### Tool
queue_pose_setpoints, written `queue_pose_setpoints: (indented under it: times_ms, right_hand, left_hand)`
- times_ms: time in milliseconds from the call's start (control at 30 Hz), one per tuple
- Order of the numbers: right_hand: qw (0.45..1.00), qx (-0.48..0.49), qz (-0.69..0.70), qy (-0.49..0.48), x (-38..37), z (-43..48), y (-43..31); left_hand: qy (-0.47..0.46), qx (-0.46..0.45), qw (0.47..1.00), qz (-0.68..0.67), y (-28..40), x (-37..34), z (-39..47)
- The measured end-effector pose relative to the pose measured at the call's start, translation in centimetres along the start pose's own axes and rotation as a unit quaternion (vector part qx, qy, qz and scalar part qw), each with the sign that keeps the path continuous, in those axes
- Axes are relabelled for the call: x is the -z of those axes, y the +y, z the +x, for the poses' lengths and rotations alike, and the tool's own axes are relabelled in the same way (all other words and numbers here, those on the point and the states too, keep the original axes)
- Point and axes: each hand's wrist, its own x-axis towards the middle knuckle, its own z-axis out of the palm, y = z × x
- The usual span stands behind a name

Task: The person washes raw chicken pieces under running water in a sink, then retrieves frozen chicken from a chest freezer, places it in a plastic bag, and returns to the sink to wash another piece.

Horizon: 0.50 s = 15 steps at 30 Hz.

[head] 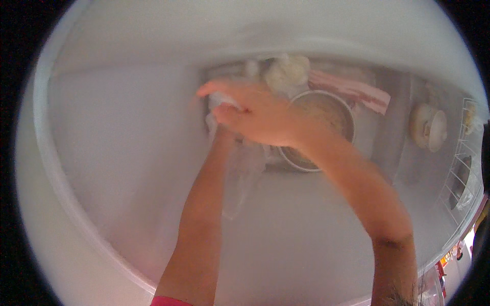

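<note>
Both arms reach down into a deep white chest, which looks like a chest freezer. My right hand (252, 111) is blurred, its fingers pointing left and its thumb apart from them, above a clear plastic bag (245, 176). Beneath it, my left hand (226, 128) is mostly hidden, so its grip cannot be seen. Under my right wrist stands a round white-rimmed container (329, 111) with brownish contents. A pale bagged lump (289, 72) lies behind that container. To its right is a long slab of streaked raw meat, perhaps pork belly (356, 91).
A cream lidded pot (427, 127) stands on a raised ledge (405, 160) at the right. Beyond it, a white wire basket (455, 164) holds a dark object and clear plastic. The chest's curved rim (57, 168) runs round the left side.
</note>
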Motion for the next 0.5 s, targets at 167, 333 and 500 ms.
queue_pose_setpoints:
  times_ms: [167, 333, 500]
  right_hand:
    - [0.999, 0.015, 0.016, -0.045, 1.8, -1.6, 0.3]
    - [0.993, -0.011, 0.075, -0.090, 0.4, 1.9, -1.1]
    - [0.993, 0.021, 0.078, -0.082, 0.1, 3.4, -0.8]
  left_hand:
    - [-0.028, 0.054, 0.998, -0.007, -1.7, -0.6, -0.2]
    - [-0.035, 0.070, 0.997, -0.022, -3.0, -0.2, -0.4]
    - [-0.046, 0.092, 0.994, -0.040, -4.7, -0.2, -1.3]
